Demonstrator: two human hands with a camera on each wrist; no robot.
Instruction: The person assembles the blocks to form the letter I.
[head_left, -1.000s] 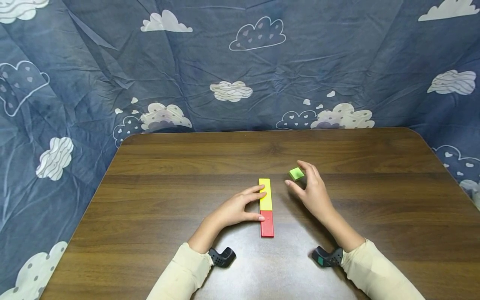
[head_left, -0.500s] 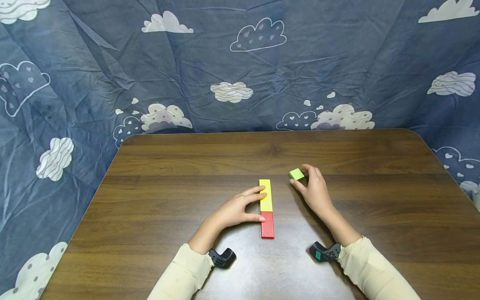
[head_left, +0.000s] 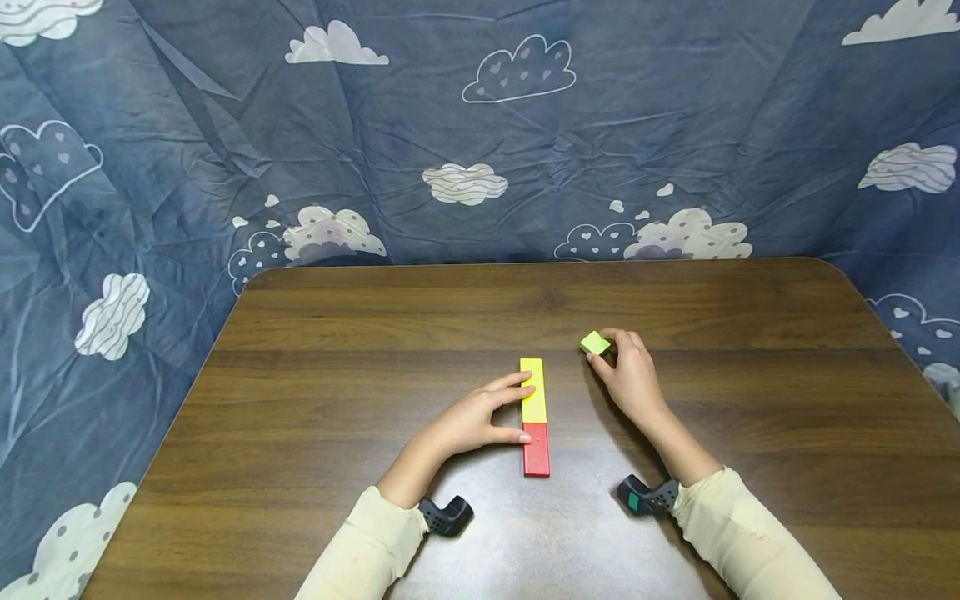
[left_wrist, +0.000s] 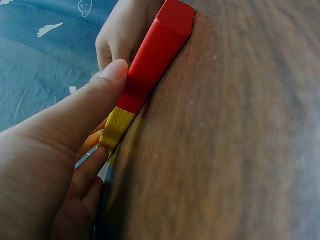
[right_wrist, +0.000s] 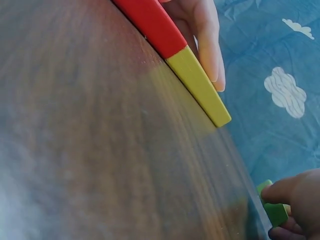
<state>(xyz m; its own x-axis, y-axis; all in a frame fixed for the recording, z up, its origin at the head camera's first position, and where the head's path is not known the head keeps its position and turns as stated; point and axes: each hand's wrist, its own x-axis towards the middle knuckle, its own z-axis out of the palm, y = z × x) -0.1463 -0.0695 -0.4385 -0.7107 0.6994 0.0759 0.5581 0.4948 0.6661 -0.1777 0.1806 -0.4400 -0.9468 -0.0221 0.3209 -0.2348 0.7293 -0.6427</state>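
A yellow block (head_left: 533, 404) and a red block (head_left: 536, 458) lie end to end in a line on the wooden table. My left hand (head_left: 465, 422) rests against their left side, fingertips on the yellow block and thumb on the red one. In the left wrist view the thumb (left_wrist: 116, 71) touches the side of the red block (left_wrist: 152, 55). Farther back and to the right, my right hand (head_left: 632, 379) pinches a small green block (head_left: 595, 342) between thumb and fingers. The right wrist view shows this green block (right_wrist: 276, 212) at its lower right, partly covered by the fingers.
The brown wooden table (head_left: 337, 333) has rounded far corners. Behind it hangs a dark blue cloth (head_left: 405, 117) printed with clouds. Black wrist-worn devices sit at the left wrist (head_left: 447, 516) and at the right wrist (head_left: 647, 495).
My right hand has closed its thumb and fingers onto the green block, which has shifted slightly and now looks a little tilted. The left hand and the two joined blocks have stayed put.
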